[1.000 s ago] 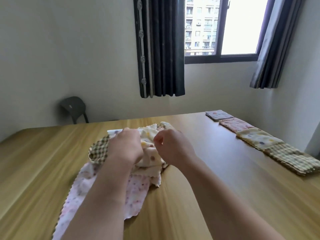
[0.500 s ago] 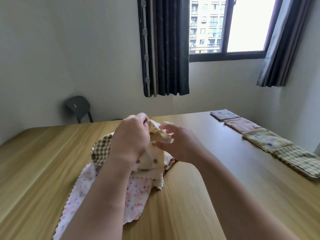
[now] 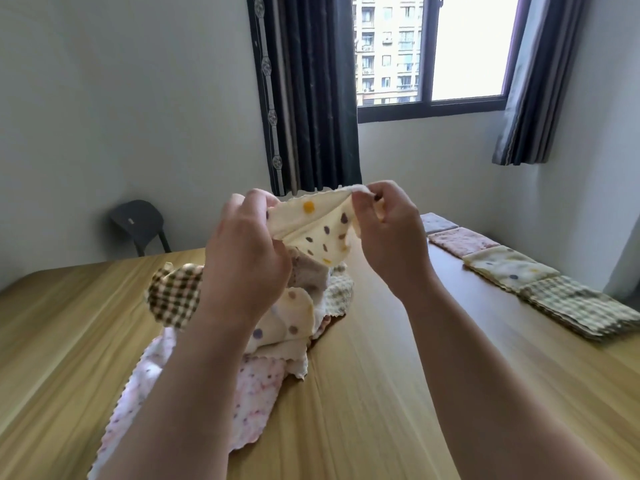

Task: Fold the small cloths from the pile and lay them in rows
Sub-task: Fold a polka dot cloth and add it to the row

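The wooden table [image 3: 381, 393] carries all the cloths. The pile [image 3: 287, 317] of unfolded ones lies crumpled on it, partly hidden by the left forearm. At the pile's left edge a brown checked cloth [image 3: 175, 294] bulges upward. On the pile's near side a pink speckled cloth [image 3: 256, 393] spreads flat toward the camera and runs under the same forearm. A pale checked cloth [image 3: 337, 292] shows at the pile's far right side.

To the right of the pile and well apart from it, four folded cloths lie edge to edge in a row. In order they are a greyish-lilac one [image 3: 438, 222] at the far end, a pink folded one [image 3: 462, 241], a cream spotted folded one [image 3: 505, 268], and a checked folded one [image 3: 581, 306] at the near end, which looks several layers thick.

Directly above the pile both hands are raised, holding a cream dotted cloth [image 3: 318, 230] between them. The left hand [image 3: 246, 258] has its back to the camera and its fingers curled round the cloth's left end. The right hand [image 3: 388, 237] pinches the cloth's upper right corner between thumb and fingertips, with the other fingers bent. The top edge runs almost straight from hand to hand. The rest of the cloth sags down to the pile, and I cannot tell whether it has lifted free of the pile.

Beyond the pile to the left a dark chair [image 3: 138, 223] stands by the wall. Straight behind the pile hang a dark curtain [image 3: 304, 98] and a window [image 3: 429, 50].
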Motion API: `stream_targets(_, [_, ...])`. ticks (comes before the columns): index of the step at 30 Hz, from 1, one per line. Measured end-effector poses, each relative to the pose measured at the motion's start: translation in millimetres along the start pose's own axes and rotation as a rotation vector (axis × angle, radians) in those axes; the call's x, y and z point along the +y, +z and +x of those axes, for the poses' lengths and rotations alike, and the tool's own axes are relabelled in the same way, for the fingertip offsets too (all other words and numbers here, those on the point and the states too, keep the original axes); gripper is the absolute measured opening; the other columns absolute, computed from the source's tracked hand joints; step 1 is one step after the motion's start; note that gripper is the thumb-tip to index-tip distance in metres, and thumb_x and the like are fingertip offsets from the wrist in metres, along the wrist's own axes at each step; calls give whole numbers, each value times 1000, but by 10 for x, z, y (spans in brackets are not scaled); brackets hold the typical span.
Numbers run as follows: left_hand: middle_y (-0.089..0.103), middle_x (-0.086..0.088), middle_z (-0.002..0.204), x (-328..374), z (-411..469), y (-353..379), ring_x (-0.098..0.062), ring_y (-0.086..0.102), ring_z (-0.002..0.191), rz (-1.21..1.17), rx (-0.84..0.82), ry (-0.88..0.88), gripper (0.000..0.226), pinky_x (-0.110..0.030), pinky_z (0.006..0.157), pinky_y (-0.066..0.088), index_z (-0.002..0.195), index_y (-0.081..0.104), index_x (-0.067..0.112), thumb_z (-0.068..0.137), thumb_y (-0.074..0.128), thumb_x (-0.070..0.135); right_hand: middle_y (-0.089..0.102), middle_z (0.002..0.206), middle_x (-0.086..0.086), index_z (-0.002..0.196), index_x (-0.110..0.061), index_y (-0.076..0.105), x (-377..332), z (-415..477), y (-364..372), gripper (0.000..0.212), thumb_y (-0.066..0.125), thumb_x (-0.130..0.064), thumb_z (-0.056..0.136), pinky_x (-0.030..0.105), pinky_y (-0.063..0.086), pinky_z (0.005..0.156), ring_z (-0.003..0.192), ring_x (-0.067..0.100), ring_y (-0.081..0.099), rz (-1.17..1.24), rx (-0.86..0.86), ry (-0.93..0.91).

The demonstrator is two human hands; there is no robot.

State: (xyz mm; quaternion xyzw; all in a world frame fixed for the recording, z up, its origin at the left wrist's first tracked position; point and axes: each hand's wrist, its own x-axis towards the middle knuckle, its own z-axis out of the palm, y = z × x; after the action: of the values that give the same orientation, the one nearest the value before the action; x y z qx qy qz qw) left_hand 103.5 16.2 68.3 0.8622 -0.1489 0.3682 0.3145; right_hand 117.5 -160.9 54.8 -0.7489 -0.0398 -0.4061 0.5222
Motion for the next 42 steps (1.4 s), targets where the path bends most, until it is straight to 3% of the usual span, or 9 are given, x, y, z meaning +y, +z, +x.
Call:
stream_targets(4, [47, 3, 81, -28, -27, 44, -4, 41, 65, 56, 95, -62, 24, -20, 55, 25, 100, 67, 11, 105, 47, 23, 60, 79, -14, 102, -16, 59, -35, 8, -45, 19, 49, -32, 106, 28, 48, 69, 77, 5, 60, -41, 43, -48])
stream_targets(8, [47, -3, 69, -100, -5, 45, -15, 41, 57, -20, 95, -119, 44, -29, 50, 26, 65, 44, 17, 106, 47, 32, 58, 73, -14, 101, -20, 55, -72, 7, -92, 13, 46, -27, 107, 11, 44, 51, 66, -9, 60, -19, -35, -28])
stream_targets(11, [63, -10, 75, -103, 43, 41, -24, 66, 67, -309, 60, -206, 37, -47, 62, 54, 72, 54, 17, 103, 51, 37, 60, 75, -12, 94, -23, 56, -83, 25, -129, 20, 55, -41, 102, 16, 47, 53, 66, -2, 59, -72, -107, -44])
stream_targets(14, [70, -17, 90, 32, 36, -6, -33, 68, 84, -465, 46, -228, 30, -56, 82, 57, 91, 67, 12, 104, 50, 32, 70, 85, -1, 94, -17, 62, -160, 32, -223, 31, 75, -45, 88, 27, 57, 60, 71, 11, 67, 76, -239, 64])
stream_targets(21, [64, -16, 63, 222, -15, -66, -28, 54, 55, -626, -55, -194, 58, -31, 53, 45, 74, 58, -7, 102, 53, 44, 77, 97, 12, 101, -14, 73, -262, 118, -713, 40, 83, -44, 77, 60, 60, 81, 90, 39, 74, 190, -496, 295])
stream_targets(26, [52, 9, 58, 219, -11, 47, -7, 47, 52, -621, -96, -324, 38, -23, 49, 42, 78, 62, 8, 100, 58, 39, 78, 96, 6, 108, -18, 73, -217, 128, -996, 35, 78, -44, 84, 47, 63, 74, 83, 27, 77, 33, -508, 373])
stream_targets(32, [60, -10, 50, 191, -128, 201, -16, 49, 38, -555, -272, -330, 21, -22, 41, 38, 77, 72, 16, 93, 69, 28, 79, 91, 0, 107, -24, 71, -82, 209, -1304, 34, 84, -38, 79, 43, 63, 79, 80, 23, 77, -194, -506, 388])
stream_targets(37, [57, -1, 45, 237, -201, 303, -13, 43, 30, -498, -311, -263, 16, -19, 37, 34, 75, 76, 10, 85, 79, 21, 79, 96, 3, 107, -20, 73, 47, 321, -1515, 26, 81, -26, 84, 46, 61, 84, 85, 24, 77, -179, -593, 415])
stream_targets(42, [73, 0, 64, 379, -207, 515, -13, 46, 32, -535, -298, -307, 8, -21, 36, 39, 83, 79, 17, 82, 81, 9, 77, 85, -2, 92, -26, 80, 204, 399, -1620, 10, 70, -23, 92, 26, 58, 62, 77, 15, 74, -307, -481, 321])
